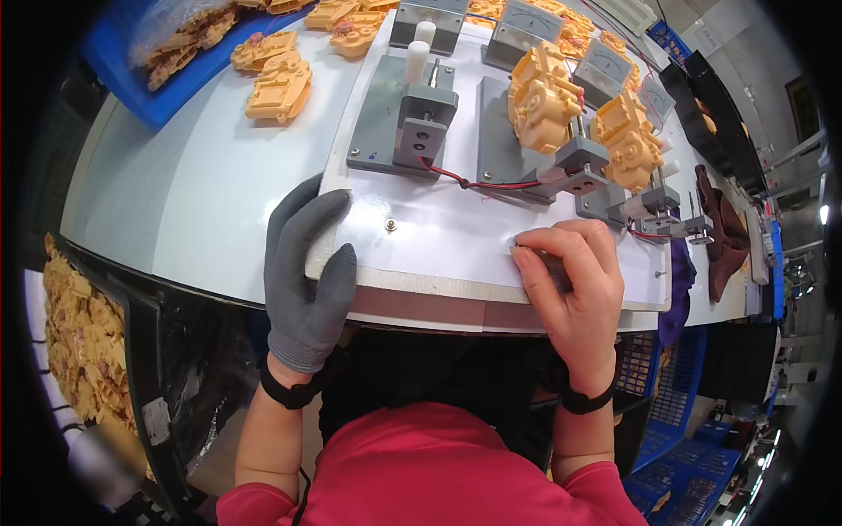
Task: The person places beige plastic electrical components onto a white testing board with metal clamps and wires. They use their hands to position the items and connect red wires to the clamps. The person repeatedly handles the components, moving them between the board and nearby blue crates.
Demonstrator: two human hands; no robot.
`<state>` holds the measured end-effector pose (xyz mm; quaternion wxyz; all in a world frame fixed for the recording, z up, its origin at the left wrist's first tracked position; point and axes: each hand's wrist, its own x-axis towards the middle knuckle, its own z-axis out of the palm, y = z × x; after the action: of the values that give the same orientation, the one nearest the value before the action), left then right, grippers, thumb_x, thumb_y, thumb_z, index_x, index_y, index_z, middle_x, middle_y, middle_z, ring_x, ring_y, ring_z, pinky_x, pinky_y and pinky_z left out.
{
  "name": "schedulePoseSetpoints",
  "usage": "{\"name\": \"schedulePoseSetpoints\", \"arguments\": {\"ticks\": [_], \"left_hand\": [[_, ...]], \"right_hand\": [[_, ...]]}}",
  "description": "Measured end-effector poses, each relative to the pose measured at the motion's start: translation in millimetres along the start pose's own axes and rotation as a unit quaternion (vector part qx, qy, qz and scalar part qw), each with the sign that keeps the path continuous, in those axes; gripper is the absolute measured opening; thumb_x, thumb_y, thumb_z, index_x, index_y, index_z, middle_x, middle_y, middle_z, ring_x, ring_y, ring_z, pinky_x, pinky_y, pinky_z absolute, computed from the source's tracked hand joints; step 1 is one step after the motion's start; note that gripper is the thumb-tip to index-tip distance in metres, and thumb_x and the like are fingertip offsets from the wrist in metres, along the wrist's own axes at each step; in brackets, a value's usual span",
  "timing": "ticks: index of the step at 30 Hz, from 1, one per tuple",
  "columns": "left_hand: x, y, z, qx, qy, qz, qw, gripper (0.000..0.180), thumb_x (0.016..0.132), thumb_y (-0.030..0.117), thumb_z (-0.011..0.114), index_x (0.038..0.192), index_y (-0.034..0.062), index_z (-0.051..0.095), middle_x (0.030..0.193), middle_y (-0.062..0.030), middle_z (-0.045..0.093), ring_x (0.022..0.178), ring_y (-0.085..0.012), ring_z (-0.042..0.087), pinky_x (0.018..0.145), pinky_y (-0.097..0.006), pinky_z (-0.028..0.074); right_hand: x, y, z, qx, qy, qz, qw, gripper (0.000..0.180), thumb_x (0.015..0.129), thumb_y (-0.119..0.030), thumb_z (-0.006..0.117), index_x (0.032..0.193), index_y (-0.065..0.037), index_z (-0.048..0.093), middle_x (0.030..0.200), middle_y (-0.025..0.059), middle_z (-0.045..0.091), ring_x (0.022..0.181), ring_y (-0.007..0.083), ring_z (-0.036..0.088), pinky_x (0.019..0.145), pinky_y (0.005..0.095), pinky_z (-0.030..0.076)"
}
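Note:
My left hand (307,272), in a grey glove, curls around the left edge of a white board (421,237), fingers and thumb on either side of its corner. My bare right hand (574,280) is above the board's front part. Its thumb and index finger pinch a tiny dark thing (516,245), too small to name. Ahead of my hands stand grey test fixtures, one bare (425,131) with white knobs on top. Yellow-orange plastic gear housings sit on two others, a nearer housing (542,96) and another housing (628,140) to its right.
Grey panel meters (524,33) line the back of the board; red and black wires (482,183) cross it. More housings (281,88) lie to the left, beside a blue bin (132,66). A black crate of housings (83,342) stands lower left, and blue baskets (667,403) lower right.

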<state>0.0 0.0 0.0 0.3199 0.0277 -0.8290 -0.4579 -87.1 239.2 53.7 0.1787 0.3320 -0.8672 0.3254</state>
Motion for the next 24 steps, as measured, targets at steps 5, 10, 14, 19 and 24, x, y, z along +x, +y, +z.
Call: {"name": "schedulePoseSetpoints", "arguments": {"ticks": [5,10,14,19,24], "left_hand": [[-7.0,-1.1,5.2,-0.022,-0.012,-0.056,0.998,0.042,0.086,0.011,0.053,0.127,-0.0018,0.056,0.136,-0.0179,0.051,0.129,-0.03,0.047,0.11,-0.039,0.034],[-10.3,-2.3,1.2,-0.004,0.012,-0.105,0.994,0.05,0.097,0.028,0.044,0.135,-0.0041,0.049,0.142,-0.0181,0.046,0.135,-0.03,0.04,0.114,-0.042,0.026],[-8.6,-2.3,4.9,-0.018,0.023,-0.108,0.994,0.05,0.098,0.028,0.041,0.136,-0.0037,0.048,0.142,-0.0179,0.046,0.135,-0.0298,0.04,0.114,-0.042,0.027],[-10.2,-10.8,0.9,0.014,0.008,-0.092,0.996,0.049,0.099,0.027,0.039,0.137,-0.0033,0.048,0.143,-0.0173,0.045,0.135,-0.0295,0.04,0.114,-0.042,0.027],[-10.6,-6.6,1.1,0.02,0.008,-0.087,0.996,0.049,0.099,0.027,0.04,0.137,-0.0027,0.048,0.143,-0.0179,0.045,0.134,-0.0298,0.041,0.113,-0.042,0.028]], "right_hand": [[-0.3,8.7,1.1,-0.005,0.004,-0.031,1.0,0.012,0.078,-0.012,0.075,0.083,-0.008,0.064,0.083,0.0064,0.058,0.08,0.0259,0.056,0.075,0.0386,0.043],[4.1,10.2,4.3,0.015,0.053,-0.07,0.996,0.016,0.079,-0.015,0.073,0.083,-0.008,0.06,0.085,0.0056,0.052,0.084,0.0253,0.054,0.076,0.037,0.042],[0.9,10.9,4.5,0.017,0.074,-0.067,0.995,0.015,0.079,-0.015,0.073,0.083,-0.009,0.059,0.084,0.0052,0.051,0.084,0.0246,0.053,0.076,0.0362,0.041],[-1.2,9.3,5.7,0.016,0.06,-0.059,0.996,0.015,0.08,-0.015,0.073,0.083,-0.009,0.059,0.085,0.0048,0.051,0.085,0.0245,0.053,0.076,0.0361,0.041],[0.5,7.5,4.9,0.014,0.039,-0.045,0.998,0.015,0.081,-0.016,0.072,0.085,-0.009,0.059,0.086,0.0049,0.052,0.085,0.0246,0.053,0.076,0.0364,0.041]]}}
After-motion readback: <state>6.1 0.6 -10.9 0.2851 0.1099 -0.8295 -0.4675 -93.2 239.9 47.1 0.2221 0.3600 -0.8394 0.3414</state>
